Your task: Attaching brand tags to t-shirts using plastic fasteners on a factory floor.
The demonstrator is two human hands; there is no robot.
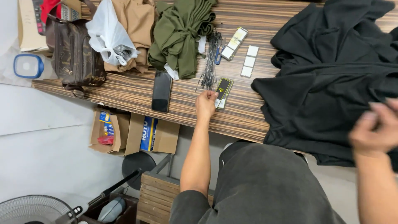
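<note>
On the striped wooden table [137, 89], near its front edge, the left hand [205, 103] rests with its fingers [212, 95] curled and pinching the near end of a black hang tag with a yellow mark [224, 92], which lies flat on the wood. Just beyond the hand lies a bundle of thin black tag strings [210, 62], fanned out toward the near side. Further back and slightly right lie a white-and-yellow tag stack [234, 42] and three small white square labels [249, 61] in a row.

To the right, a heap of black garments [331, 74] covers that end of the table and hangs over its near edge. The right hand [375, 128] sits at the near right of this heap, blurred, with its fingers bent and gripping a fold of the black cloth.

Left of the left hand, a dark phone [161, 90] lies face up near the table edge. Behind it is a bunched olive green garment [180, 35], beside a tan garment [134, 29] and a white plastic bag [108, 35]. A brown handbag [74, 52] stands at the far left end, next to a clear container with a blue lid [28, 66].

Under the table, on the pale floor, an open cardboard box [132, 132] holds blue packages. A fan grille [33, 209] shows at the lower left corner, and a slatted wooden stool [159, 193] stands near the person's dark grey trousers [265, 186].
</note>
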